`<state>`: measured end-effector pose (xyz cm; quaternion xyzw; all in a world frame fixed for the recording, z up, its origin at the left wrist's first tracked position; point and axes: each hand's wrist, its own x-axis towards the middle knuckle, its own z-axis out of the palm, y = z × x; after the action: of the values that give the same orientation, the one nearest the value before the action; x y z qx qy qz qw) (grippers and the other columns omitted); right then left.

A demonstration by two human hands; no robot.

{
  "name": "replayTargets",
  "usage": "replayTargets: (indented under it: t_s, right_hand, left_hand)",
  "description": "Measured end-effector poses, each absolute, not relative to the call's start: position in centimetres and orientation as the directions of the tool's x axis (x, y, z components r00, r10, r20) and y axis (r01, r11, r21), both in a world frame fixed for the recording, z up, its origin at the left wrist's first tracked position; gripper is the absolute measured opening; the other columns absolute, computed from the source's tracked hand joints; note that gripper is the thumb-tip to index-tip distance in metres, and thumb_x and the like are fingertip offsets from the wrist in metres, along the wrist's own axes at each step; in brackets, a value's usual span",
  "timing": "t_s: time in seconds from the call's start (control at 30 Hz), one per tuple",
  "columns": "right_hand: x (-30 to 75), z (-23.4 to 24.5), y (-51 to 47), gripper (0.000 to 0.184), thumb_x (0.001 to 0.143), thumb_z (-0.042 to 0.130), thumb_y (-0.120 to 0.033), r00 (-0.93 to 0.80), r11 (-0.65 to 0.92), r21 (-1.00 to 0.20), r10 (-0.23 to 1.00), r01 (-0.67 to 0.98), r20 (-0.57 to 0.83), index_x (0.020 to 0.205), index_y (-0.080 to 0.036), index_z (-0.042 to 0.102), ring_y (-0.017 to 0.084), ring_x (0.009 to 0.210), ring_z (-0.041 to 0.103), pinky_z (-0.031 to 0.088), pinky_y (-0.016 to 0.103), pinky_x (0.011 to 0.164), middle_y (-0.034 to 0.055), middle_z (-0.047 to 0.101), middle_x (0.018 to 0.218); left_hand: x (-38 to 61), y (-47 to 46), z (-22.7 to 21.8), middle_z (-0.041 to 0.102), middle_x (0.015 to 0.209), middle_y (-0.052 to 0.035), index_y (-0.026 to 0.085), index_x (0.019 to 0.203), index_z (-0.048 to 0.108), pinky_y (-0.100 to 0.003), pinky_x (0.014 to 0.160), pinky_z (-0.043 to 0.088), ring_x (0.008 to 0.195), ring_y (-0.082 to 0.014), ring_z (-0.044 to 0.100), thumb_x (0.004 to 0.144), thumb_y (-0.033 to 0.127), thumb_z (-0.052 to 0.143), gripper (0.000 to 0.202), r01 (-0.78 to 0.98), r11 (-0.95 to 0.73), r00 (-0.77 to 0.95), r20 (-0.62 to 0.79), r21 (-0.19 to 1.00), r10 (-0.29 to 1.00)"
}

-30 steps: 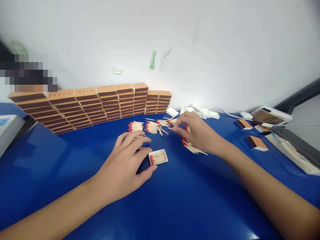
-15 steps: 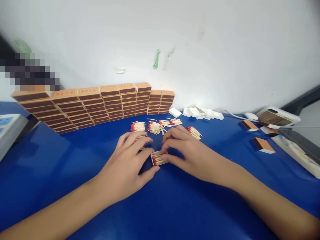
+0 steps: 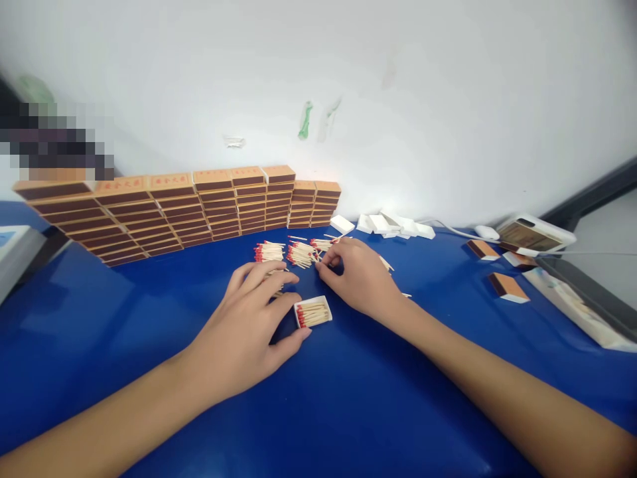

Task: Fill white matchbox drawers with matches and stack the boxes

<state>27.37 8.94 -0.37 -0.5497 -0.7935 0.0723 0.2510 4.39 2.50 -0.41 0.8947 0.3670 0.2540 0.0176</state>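
A small white matchbox tray (image 3: 313,312) partly filled with red-tipped matches lies on the blue table (image 3: 149,312). My left hand (image 3: 249,328) rests beside it, thumb and forefinger touching the tray's left end. My right hand (image 3: 361,279) reaches past the tray to the loose matches (image 3: 291,253) lying in small piles behind it, its fingertips pinched at the pile's right edge. What the fingertips hold is too small to make out.
A long wall of stacked orange matchboxes (image 3: 189,209) runs along the back left. Empty white trays (image 3: 388,224) lie at the back centre. Two orange sleeves (image 3: 507,287) and a phone (image 3: 535,232) with a cable sit on the right. A pale device (image 3: 14,255) is at the left edge.
My right hand went from the matches to the tray half a second ago, then back up to the loose piles. The left hand has stayed at the tray.
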Motion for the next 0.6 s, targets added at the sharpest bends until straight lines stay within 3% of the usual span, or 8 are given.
replayTargets:
  t_s: [0.23,0.4,0.6]
  right_hand:
    - [29.6,1.0,8.2,0.019,0.098,0.066,-0.029,-0.330,0.404,-0.376,0.911,0.834,0.248,0.081,-0.022,0.067,0.025,0.087,0.063,0.048,0.039,0.077,0.0071,0.068,0.089]
    - [30.4,2.9,6.4,0.017,0.104,0.064,-0.037,-0.494,0.541,-0.430,0.839,0.723,0.227,0.094,-0.024,0.069,0.022,0.088,0.063,0.048,0.035,0.075,0.0055,0.067,0.096]
    - [29.2,3.4,4.4,0.010,0.106,0.062,-0.025,-0.678,0.680,-0.376,0.717,0.630,0.162,0.099,-0.022,0.069,0.020,0.091,0.065,0.051,0.034,0.078,0.0063,0.067,0.105]
  left_hand:
    - [4.1,2.3,-0.3,0.069,0.134,-0.0125,0.019,0.109,0.075,-0.059,0.114,0.040,0.136,-0.0349,0.055,0.099,0.036,0.068,0.021,0.655,-0.720,0.594,0.432,0.229,0.678]
    - [4.1,2.4,-0.4,0.069,0.134,-0.0123,0.020,0.111,0.075,-0.059,0.116,0.039,0.137,-0.0351,0.054,0.098,0.038,0.069,0.023,0.653,-0.722,0.597,0.432,0.229,0.676]
    - [4.2,2.4,-0.2,0.068,0.133,-0.0132,0.019,0.109,0.075,-0.058,0.114,0.041,0.135,-0.0353,0.055,0.098,0.037,0.069,0.022,0.660,-0.718,0.595,0.428,0.223,0.680]
